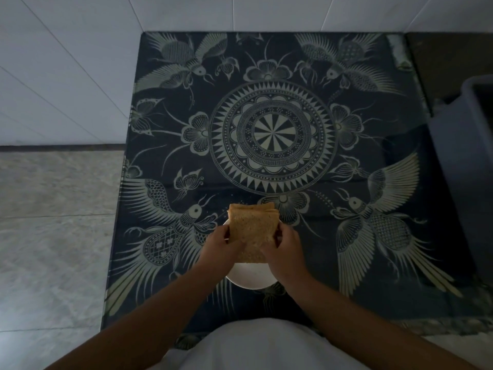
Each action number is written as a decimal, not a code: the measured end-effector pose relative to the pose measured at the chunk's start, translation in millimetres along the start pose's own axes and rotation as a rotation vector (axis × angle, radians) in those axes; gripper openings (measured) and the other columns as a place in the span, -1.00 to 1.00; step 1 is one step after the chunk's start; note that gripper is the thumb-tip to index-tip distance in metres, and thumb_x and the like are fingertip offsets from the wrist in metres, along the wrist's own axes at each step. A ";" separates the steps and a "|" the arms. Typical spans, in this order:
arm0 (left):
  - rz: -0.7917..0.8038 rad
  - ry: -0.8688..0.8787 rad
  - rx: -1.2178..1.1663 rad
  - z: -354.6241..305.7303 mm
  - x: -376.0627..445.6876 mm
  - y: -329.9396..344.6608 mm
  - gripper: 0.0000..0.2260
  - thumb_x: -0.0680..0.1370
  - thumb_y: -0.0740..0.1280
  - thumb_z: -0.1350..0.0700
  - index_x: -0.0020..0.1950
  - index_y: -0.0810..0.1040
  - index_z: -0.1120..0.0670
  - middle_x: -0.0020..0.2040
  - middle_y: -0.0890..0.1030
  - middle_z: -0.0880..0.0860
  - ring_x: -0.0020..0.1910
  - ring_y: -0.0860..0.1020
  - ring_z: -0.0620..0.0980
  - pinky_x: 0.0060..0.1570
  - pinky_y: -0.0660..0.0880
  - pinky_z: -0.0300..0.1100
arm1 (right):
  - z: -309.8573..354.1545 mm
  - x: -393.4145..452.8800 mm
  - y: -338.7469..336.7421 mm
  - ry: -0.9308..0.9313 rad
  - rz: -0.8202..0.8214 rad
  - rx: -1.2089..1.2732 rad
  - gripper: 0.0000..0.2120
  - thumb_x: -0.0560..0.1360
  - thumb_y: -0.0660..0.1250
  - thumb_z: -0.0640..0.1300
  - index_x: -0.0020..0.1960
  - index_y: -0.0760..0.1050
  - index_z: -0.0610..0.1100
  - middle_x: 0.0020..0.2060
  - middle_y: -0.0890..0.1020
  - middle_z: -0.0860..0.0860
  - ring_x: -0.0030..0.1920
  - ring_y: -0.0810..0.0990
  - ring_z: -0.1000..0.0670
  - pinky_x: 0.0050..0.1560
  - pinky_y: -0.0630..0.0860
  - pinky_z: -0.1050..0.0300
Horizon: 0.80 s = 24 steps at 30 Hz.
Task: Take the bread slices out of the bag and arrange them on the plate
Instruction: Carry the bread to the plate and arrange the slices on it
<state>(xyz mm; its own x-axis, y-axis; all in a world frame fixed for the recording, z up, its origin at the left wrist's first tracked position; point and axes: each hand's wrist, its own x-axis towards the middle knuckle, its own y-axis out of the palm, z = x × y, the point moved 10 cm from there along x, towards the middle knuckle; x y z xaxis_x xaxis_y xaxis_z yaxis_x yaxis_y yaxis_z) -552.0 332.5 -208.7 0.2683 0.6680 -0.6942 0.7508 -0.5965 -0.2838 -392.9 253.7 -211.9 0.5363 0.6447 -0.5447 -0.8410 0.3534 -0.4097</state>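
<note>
A stack of brown bread slices [249, 228] is held over a white plate [250, 277] near the table's front edge. My left hand [222, 245] grips the stack's left side and my right hand [284, 249] grips its right side. The slices' edges fan slightly at the far end. Much of the plate is hidden under the bread and my hands. No bag is in view.
The table [266, 129] wears a dark cloth printed with birds, flowers and a central medallion. A grey bin [469, 161] stands at the right edge. White wall tiles rise on the left and behind; a pale stone floor lies at the left.
</note>
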 end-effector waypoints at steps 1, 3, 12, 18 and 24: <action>0.004 -0.003 -0.006 0.9 -1.5 0.5 -0.64 0.53 0.31 0.15 0.33 0.45 0.09 0.09 0.57 0.03 -0.01 0.57 -0.04 -0.20 0.49 -0.18 | -0.4 -0.8 0.3 -0.006 0.003 -0.004 -0.47 0.42 0.40 -0.11 0.37 0.37 -0.10 0.18 0.38 -0.06 0.14 0.50 -0.04 0.03 0.57 0.03; 0.015 -0.001 -0.006 1.2 -4.3 1.8 -0.64 0.53 0.31 0.16 0.33 0.47 0.11 0.13 0.59 0.07 0.05 0.58 0.03 -0.04 0.54 -0.06 | -1.1 -2.2 0.9 -0.022 0.006 -0.006 -0.46 0.42 0.40 -0.11 0.37 0.37 -0.09 0.18 0.39 -0.06 0.16 0.50 -0.04 0.07 0.59 -0.04; 0.021 0.029 0.013 6.4 -4.2 -0.8 -0.74 0.51 0.31 0.13 0.20 0.55 0.01 0.02 0.64 -0.05 -0.02 0.60 -0.06 -0.10 0.52 -0.11 | -5.6 -1.8 4.6 -0.035 0.020 0.005 -0.41 0.39 0.42 -0.08 0.40 0.37 -0.02 0.19 0.39 -0.04 0.18 0.48 -0.02 0.09 0.55 0.00; 0.019 0.038 0.003 10.2 -5.7 0.1 -0.81 0.51 0.32 0.18 0.10 0.54 -0.02 -0.04 0.62 -0.09 -0.09 0.58 -0.16 -0.25 0.46 -0.27 | -7.0 -3.6 3.9 -0.057 0.002 0.006 -0.44 0.40 0.40 -0.13 0.38 0.38 0.00 0.17 0.40 -0.01 0.16 0.48 0.01 -0.07 0.45 0.21; 0.033 0.064 0.008 9.2 -8.7 0.5 -0.79 0.53 0.33 0.15 0.15 0.55 -0.02 0.00 0.63 -0.08 -0.04 0.59 -0.13 -0.19 0.48 -0.23 | -6.0 -5.4 4.1 -0.060 -0.001 0.003 -0.42 0.39 0.41 -0.16 0.39 0.37 -0.05 0.20 0.40 -0.05 0.19 0.45 -0.02 0.04 0.47 0.09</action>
<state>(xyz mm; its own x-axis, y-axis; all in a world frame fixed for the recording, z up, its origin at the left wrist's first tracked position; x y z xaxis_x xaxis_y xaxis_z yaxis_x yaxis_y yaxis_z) -559.5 322.2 -208.9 0.3308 0.6746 -0.6599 0.7360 -0.6221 -0.2670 -398.9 247.6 -215.0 0.5318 0.6839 -0.4994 -0.8408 0.3560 -0.4079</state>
